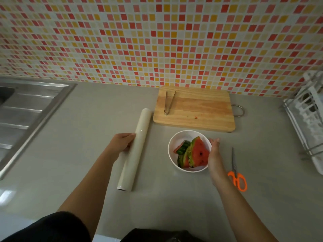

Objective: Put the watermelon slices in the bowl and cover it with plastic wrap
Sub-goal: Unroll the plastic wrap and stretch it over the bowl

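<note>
Head view looks down on a grey tabletop (87, 105) set against a tiled wall (157, 41). A white bowl (172, 145) sits near the middle, just in front of a wooden board (201, 109). Watermelon slices (195, 152) lie inside the bowl, rinds showing green, red flesh facing right. The bowl has no covering on it.

Left hand (120, 142) rests against the left side of a wrap roll (135, 151), fingers curled onto it about midway along; the roll lies flat on the tabletop, left of the bowl and apart from it, running from near to far. Whether the hand has gripped the roll or merely touches it cannot be told.

Right hand (214, 154) is at the bowl's right rim, fingers straight and loosely spread, holding nothing; it seems to touch the rim.

Metal tongs (168, 103) lie on the left part of the board. Orange-handled scissors (236, 172) lie on the tabletop to the right of the right hand. A steel sink (26, 105) fills the left edge, and a white rack (307, 119) stands at the far right.
</note>
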A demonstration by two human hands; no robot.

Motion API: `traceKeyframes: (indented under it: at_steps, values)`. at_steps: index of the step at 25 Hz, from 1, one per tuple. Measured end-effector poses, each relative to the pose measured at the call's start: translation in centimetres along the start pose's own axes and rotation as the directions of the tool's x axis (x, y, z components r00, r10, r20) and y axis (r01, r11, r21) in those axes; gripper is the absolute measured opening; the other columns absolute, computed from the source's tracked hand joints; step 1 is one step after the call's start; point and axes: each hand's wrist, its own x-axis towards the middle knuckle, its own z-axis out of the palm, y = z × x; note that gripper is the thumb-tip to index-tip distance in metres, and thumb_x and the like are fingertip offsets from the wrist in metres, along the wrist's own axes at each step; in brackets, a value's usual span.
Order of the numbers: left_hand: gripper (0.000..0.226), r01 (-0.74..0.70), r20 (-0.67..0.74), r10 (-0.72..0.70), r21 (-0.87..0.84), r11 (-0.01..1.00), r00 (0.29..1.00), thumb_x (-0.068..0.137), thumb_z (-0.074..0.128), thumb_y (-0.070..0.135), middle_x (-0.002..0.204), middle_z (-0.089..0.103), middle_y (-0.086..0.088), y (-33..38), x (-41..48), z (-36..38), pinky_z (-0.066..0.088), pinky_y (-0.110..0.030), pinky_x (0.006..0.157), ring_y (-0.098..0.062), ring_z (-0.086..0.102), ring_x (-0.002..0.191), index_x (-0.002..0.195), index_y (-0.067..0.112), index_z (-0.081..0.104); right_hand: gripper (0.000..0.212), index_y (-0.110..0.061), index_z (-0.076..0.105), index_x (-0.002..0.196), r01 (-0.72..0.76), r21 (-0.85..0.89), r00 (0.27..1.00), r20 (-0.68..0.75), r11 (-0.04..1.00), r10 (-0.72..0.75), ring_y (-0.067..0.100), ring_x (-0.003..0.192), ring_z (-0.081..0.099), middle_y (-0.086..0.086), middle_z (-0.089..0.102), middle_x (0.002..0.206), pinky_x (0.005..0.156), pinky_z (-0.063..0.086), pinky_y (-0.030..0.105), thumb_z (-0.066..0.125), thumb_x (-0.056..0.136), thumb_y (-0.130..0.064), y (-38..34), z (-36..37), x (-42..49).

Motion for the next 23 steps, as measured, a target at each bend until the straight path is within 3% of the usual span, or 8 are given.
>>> traceKeyframes:
  at_steps: [2, 7, 10, 13, 14, 16, 19, 23]
  values:
    - [0.027, -0.01, 0.034, 0.008, 0.059, 0.998, 0.999, 0.092, 0.06, 0.026, 0.088, 0.064, -0.012, 0.4, -0.1, 0.2, 0.045, -0.033, 0.076, -0.022, 0.056, 0.08, 0.107, 0.006, 0.071, 0.058, -0.029, 0.054, 0.114, -0.009, 0.013, 1.0, -0.002, 1.0, 0.009, 0.007, 0.086, 0.057, 0.0, 0.061, 0.105, 0.073, 0.042, 0.024, 0.009, 0.093, -0.059, 0.1, 0.0, 0.0]
    - [0.029, 0.062, 0.125, -0.078, 0.13, 0.99, 0.989, 0.093, 0.057, 0.033, 0.08, 0.05, -0.008, 1.6, -0.2, 0.7, 0.043, -0.027, 0.07, -0.019, 0.047, 0.073, 0.093, 0.005, 0.065, 0.049, -0.037, 0.052, 0.098, -0.012, 0.004, 1.0, -0.008, 1.0, 0.012, -0.003, 0.081, 0.053, -0.006, 0.06, 0.095, 0.069, 0.039, 0.02, 0.008, 0.093, -0.059, -0.1, 0.2, -0.3]
    - [0.028, 0.121, 0.136, -0.134, 0.104, 0.987, 0.982, 0.094, 0.054, 0.032, 0.095, 0.055, -0.012, 1.9, -0.3, 0.9, 0.046, -0.029, 0.074, -0.023, 0.053, 0.087, 0.1, 0.006, 0.061, 0.057, -0.032, 0.049, 0.116, -0.031, 0.006, 0.999, -0.003, 0.999, 0.031, -0.003, 0.08, 0.052, -0.009, 0.059, 0.093, 0.069, 0.04, 0.018, 0.007, 0.091, -0.061, -0.1, 0.1, -0.2]
    - [0.028, 0.109, 0.134, -0.128, 0.138, 0.984, 0.983, 0.093, 0.055, 0.035, 0.098, 0.06, -0.008, 2.3, -0.4, 1.4, 0.047, -0.031, 0.076, -0.02, 0.058, 0.085, 0.098, 0.008, 0.06, 0.068, -0.023, 0.039, 0.136, -0.023, -0.015, 0.999, -0.042, 1.0, 0.022, 0.013, 0.112, 0.053, 0.0, 0.054, 0.129, 0.095, 0.034, 0.025, 0.008, 0.091, -0.063, 0.0, -0.3, 0.1]
    - [0.026, 0.098, 0.124, -0.117, 0.152, 0.983, 0.985, 0.092, 0.057, 0.035, 0.095, 0.06, -0.006, 2.5, -0.4, 1.6, 0.047, -0.032, 0.075, -0.018, 0.058, 0.082, 0.094, 0.009, 0.06, 0.069, -0.021, 0.03, 0.143, 0.0, -0.025, 0.997, -0.073, 1.0, -0.002, 0.017, 0.129, 0.041, 0.003, 0.04, 0.144, 0.103, 0.025, 0.027, 0.008, 0.091, -0.062, -0.1, -0.4, 0.1]
    - [0.024, 0.078, 0.1, -0.097, 0.179, 0.981, 0.99, 0.091, 0.059, 0.033, 0.093, 0.059, -0.005, 2.7, -0.5, 1.9, 0.048, -0.033, 0.076, -0.018, 0.058, 0.083, 0.091, 0.01, 0.057, 0.068, -0.018, 0.019, 0.147, 0.076, -0.035, 0.987, -0.138, 0.996, -0.08, 0.017, 0.141, 0.02, 0.003, 0.021, 0.155, 0.11, 0.015, 0.029, 0.01, 0.093, -0.059, -0.3, -0.7, -0.1]
    - [0.029, 0.073, 0.102, -0.09, 0.156, 0.985, 0.991, 0.091, 0.06, 0.031, 0.099, 0.058, -0.007, 2.9, -0.9, 1.6, 0.049, -0.033, 0.074, -0.019, 0.058, 0.086, 0.105, 0.006, 0.053, 0.062, -0.016, 0.023, 0.146, 0.208, -0.063, 0.944, -0.247, 0.976, -0.217, 0.015, 0.14, 0.021, 0.003, 0.024, 0.154, 0.104, 0.015, 0.023, 0.016, 0.096, -0.052, -1.4, -1.2, -0.6]
    - [0.03, 0.004, 0.195, 0.003, -0.037, 0.999, 0.981, 0.093, 0.059, 0.028, 0.097, 0.07, -0.007, 4.8, -2.1, 0.6, 0.054, -0.03, 0.075, -0.022, 0.065, 0.093, 0.099, -0.001, 0.066, 0.05, -0.024, 0.036, 0.139, 0.393, -0.168, 0.881, -0.211, 0.904, -0.422, 0.004, 0.128, 0.035, -0.008, 0.038, 0.142, 0.1, 0.024, 0.022, 0.03, 0.095, -0.047, -3.4, -2.2, -1.4]
